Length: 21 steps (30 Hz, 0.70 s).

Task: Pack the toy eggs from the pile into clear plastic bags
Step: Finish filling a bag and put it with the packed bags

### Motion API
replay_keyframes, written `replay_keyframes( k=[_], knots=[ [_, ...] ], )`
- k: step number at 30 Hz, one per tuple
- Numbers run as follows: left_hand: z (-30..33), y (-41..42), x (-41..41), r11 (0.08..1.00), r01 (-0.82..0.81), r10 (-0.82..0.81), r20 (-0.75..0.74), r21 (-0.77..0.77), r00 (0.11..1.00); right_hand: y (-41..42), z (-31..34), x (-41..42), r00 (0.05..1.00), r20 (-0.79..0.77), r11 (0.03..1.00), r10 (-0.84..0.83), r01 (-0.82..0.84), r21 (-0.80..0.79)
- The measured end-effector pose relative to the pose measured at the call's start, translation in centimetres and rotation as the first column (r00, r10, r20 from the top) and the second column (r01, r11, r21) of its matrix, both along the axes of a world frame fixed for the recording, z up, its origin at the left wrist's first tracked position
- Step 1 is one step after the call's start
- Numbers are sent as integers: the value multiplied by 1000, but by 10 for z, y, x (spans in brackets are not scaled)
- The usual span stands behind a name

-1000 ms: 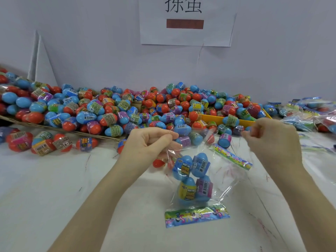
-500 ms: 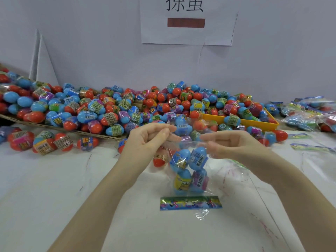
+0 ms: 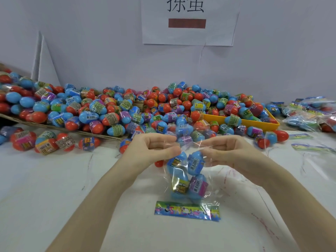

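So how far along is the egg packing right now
Done: several filled bags lie at the far right. In hand: the left hand and right hand pinch the mouth of a clear bag holding about four eggs, its printed strip on the table. Left: the big pile of loose eggs and the yellow tray remain mostly unpacked.

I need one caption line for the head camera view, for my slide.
Both hands, left hand and right hand, pinch the top of a clear plastic bag holding toy eggs, before the pile.
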State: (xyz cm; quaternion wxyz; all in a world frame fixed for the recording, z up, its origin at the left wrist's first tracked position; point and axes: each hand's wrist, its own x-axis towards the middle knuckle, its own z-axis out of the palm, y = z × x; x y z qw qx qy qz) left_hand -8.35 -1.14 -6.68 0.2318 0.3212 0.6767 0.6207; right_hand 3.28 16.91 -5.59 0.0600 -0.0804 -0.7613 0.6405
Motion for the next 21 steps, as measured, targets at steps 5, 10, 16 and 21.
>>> replay_keyframes(
  k=[5, 10, 16, 21],
  knots=[
    [-1, 0, -2, 1000, -3, 3, 73, -2, 997, -1, 1, -2, 1000, -3, 1000, -21, 21, -4],
    [-1, -2, -6, 1000, 17, -22, 296, 19, 955, 3, 2, 0, 1000, -11, 999, 4, -4, -50],
    [0, -5, -10, 995, 85, -96, 375, 44, 922, 5, -1, 1, 1000, -3, 996, 22, -22, -87],
    [1, -13, -15, 990, 143, -139, 272, 4, 952, 4, -2, 3, 996, -91, 997, 19, -26, -76]
  ],
)
